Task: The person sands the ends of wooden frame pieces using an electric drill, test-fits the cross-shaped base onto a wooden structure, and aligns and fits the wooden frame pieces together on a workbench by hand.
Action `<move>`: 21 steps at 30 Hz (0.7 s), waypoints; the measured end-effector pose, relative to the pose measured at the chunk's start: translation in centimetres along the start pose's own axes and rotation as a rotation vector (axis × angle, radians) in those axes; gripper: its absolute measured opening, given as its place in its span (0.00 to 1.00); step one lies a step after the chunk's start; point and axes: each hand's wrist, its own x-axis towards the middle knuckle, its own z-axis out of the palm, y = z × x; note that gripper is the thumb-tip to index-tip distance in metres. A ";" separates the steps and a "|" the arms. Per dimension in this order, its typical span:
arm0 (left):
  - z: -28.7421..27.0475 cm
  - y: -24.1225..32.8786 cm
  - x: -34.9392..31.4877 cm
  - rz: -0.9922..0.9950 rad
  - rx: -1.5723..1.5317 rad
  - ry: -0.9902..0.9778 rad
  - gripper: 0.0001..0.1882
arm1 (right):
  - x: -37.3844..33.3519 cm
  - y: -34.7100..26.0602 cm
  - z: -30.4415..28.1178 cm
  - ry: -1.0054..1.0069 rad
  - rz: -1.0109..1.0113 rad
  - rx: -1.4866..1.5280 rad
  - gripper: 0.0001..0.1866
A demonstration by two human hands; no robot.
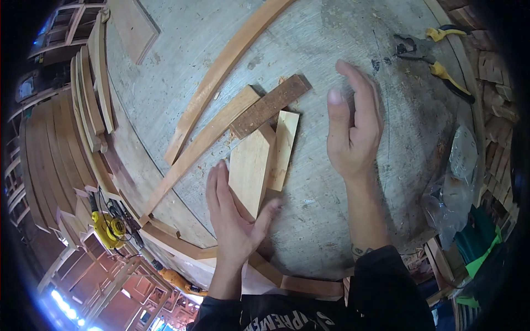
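1. Landmark = pale wood block (251, 168), lying flat near the middle of the round grey worktable (342, 209).
2. Left hand (232, 215): just below the block, at its near end. Open, fingers straight and together, thumb spread to the right. Fingertips at the block's lower left edge, looks like touching. Grips nothing.
3. Right hand (353, 127): right of the block, well apart, raised above the table. Open, fingers loosely curled, palm facing left. Holds nothing.
4. Narrow pale strip (284, 149): touching the block's right side, running the same way.
5. Dark rough strip (270, 106): just above the block's far end, lying diagonal, overlapping the top of the block.
6. Short curved slat (199, 146): left of the block, diagonal; its upper end sits by the dark strip, its lower end reaches toward the table edge.
7. Long curved slat (221, 69): further up-left of the block, bowed, runs off the top of the view.
8. Yellow-handled pliers (436, 60): far up-right of the block, beyond the right hand, near the table rim.
9. Clear plastic bag (461, 176): far right of the block, at the table's edge.
10. Stacked curved wood pieces (55, 149): far left of the block, off the table.
11. Yellow tape measure (107, 229): down-left of the block, below the table edge.
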 end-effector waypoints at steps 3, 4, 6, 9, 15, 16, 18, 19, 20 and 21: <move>-0.1 -0.8 0.0 -0.036 -0.096 -0.051 0.41 | 0.2 0.0 0.3 0.027 -0.073 0.036 0.18; -0.1 -1.0 -0.3 -0.069 -0.135 -0.056 0.39 | 0.2 0.0 0.3 0.011 -0.075 0.009 0.17; 0.2 -1.2 -0.6 -0.107 -0.198 -0.070 0.40 | 0.1 0.3 0.4 -0.004 -0.083 -0.011 0.17; -0.2 -0.3 -0.9 -0.184 -0.324 -0.110 0.40 | 0.1 0.6 0.1 -0.008 -0.066 -0.006 0.15; 0.5 -1.2 -1.0 -0.068 -0.157 -0.077 0.43 | 0.2 0.2 0.0 -0.010 -0.045 0.016 0.14; 0.4 -1.2 -1.0 -0.049 -0.170 -0.062 0.43 | 0.3 0.0 0.1 -0.006 -0.050 -0.001 0.14; 0.2 -1.1 -0.9 -0.070 -0.221 -0.064 0.43 | 0.3 -0.4 0.4 -0.005 -0.058 -0.022 0.13; 0.0 -1.1 -0.8 -0.092 -0.274 -0.064 0.42 | 0.3 -0.5 0.6 -0.023 -0.065 -0.067 0.12; 0.0 -1.1 -0.8 -0.080 -0.276 -0.056 0.42 | 0.3 -0.5 0.6 -0.038 -0.080 -0.118 0.12; 0.2 -0.9 -0.8 -0.076 -0.285 -0.072 0.42 | 0.3 -0.3 0.2 -0.023 -0.097 -0.122 0.12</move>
